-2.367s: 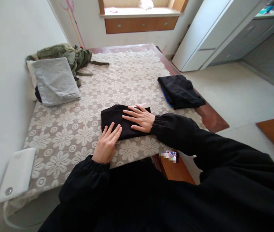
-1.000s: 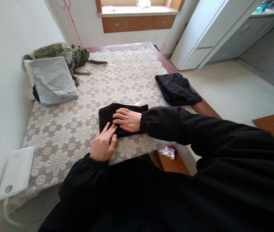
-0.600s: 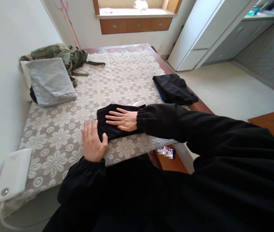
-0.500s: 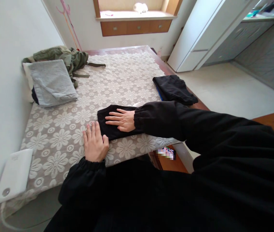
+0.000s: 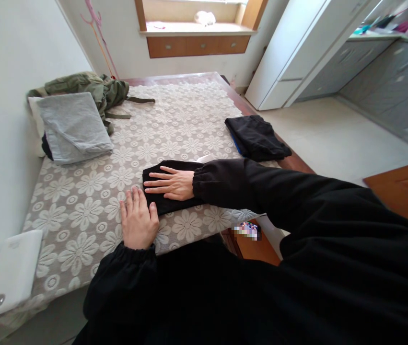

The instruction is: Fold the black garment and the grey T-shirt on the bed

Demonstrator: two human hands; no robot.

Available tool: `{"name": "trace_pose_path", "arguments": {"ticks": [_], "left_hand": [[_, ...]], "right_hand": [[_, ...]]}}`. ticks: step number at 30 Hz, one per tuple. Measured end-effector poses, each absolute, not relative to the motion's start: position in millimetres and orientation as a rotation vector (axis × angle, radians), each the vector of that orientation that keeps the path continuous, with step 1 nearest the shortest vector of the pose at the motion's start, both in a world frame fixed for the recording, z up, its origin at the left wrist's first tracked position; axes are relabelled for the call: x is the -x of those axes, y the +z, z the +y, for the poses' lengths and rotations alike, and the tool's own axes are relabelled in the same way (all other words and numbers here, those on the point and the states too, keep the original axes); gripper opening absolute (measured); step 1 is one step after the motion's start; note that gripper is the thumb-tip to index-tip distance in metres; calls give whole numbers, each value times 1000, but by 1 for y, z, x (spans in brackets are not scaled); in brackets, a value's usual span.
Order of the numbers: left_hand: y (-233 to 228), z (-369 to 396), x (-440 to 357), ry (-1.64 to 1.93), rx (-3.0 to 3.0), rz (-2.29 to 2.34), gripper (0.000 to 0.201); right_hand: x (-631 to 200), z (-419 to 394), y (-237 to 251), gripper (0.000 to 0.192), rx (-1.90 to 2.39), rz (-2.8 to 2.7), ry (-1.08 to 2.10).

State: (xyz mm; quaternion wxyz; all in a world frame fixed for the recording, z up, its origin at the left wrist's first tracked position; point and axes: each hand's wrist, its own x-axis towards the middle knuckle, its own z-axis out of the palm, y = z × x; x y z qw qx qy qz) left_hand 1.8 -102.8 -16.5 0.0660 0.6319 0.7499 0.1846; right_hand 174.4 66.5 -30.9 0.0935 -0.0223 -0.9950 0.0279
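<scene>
A folded black garment [image 5: 168, 203] lies flat near the front edge of the table; its exact kind I cannot make out. My right hand [image 5: 177, 184] rests palm down on it, fingers spread toward its left end. At that left end, my left hand [image 5: 139, 218] lies flat on the flowered lace tablecloth [image 5: 88, 213], its thumb side touching or very close to the garment. My right sleeve covers the garment's right part. A bit of white material [image 5: 206, 158] shows behind the sleeve.
Folded grey cloth [image 5: 72, 127] lies at the left by an olive-green backpack [image 5: 87, 84]. Dark folded clothing [image 5: 257, 136] sits at the table's right edge. A white box-like device [image 5: 13, 273] stands at the near left corner. Beyond are a white refrigerator [image 5: 290, 52] and wooden drawers [image 5: 200, 45].
My right hand has slid a little left across the black garment, toward its left end. My left hand stays in about the same place. The whole view has shifted slightly.
</scene>
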Motion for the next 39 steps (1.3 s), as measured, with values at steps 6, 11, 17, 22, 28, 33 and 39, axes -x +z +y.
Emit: {"name": "trace_pose_path", "arguments": {"ticks": [6,11,17,22,28,33,39], "left_hand": [[-18,-106,0,683,-1894,2232,67],[-16,-110,-1,816,-1925,2185,54],[-21,-113,-1,559,-2122,2188,61],[-23,-114,2,486,-2163,2167,63],[-20,-124,2,492,-2149,2089,67],[-18,-145,2,538,-2092,2043,67],[-14,-166,2,492,-2122,2027,67]], "right_hand": [[-171,66,-29,63,105,-2983,132],[-170,65,-32,62,138,-2978,160],[-170,68,-34,60,118,-2955,173],[-170,66,-34,60,139,-2952,168],[-166,66,-36,69,339,-2842,91],[-167,67,-38,73,301,-2877,51],[-164,69,-48,71,326,-2738,-66]]}}
